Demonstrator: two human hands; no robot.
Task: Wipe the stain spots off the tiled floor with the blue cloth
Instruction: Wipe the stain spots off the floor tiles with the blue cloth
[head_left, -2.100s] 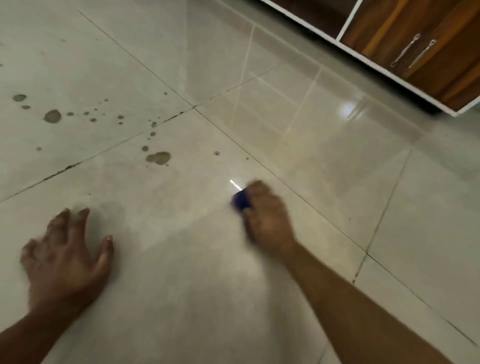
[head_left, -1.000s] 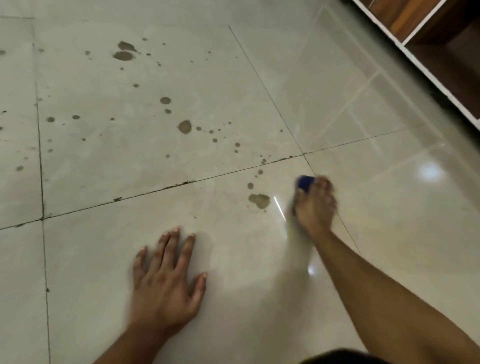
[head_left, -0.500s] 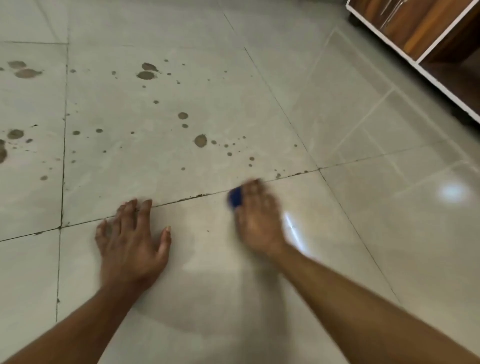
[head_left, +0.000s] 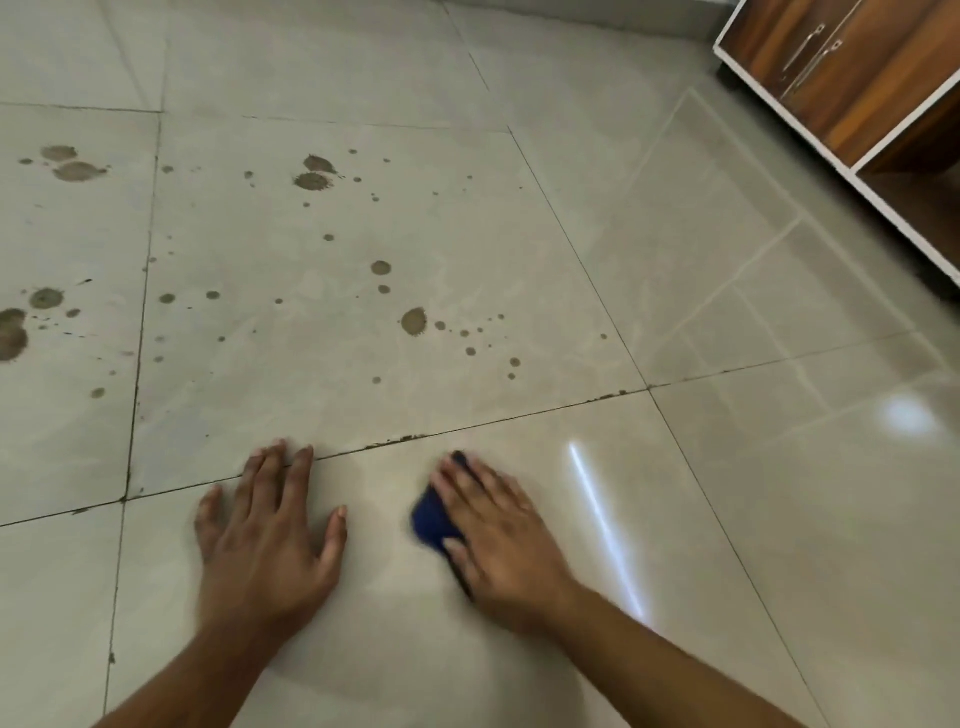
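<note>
Here, our hands: both are down on the tiled floor, on the near tile just below a dark grout line.
Left hand: our left hand lies flat, fingers spread wide and straight, thumb out to the side; it holds nothing, and its fingertips reach the grout line.
Right hand: our right hand presses flat on the blue cloth, fingers fairly straight and close together over it; whether the thumb curls round the edge we cannot tell, as the frame is blurred there.
Blue cloth: bunched small under our right palm, with only its left edge and a bit by the fingertips showing; it sits between our two hands, apart from the left one.
Stain spots: brown stain spots are scattered over the tile beyond the grout line, with a larger pair farther off and more blotches on the tiles at the left; all lie well apart from the cloth.
Near tile: around our hands it shows no spots, only a bright streak of reflected light to the right.
Cabinet: a wooden cabinet with a white frame and metal handles stands at the top right.
</note>
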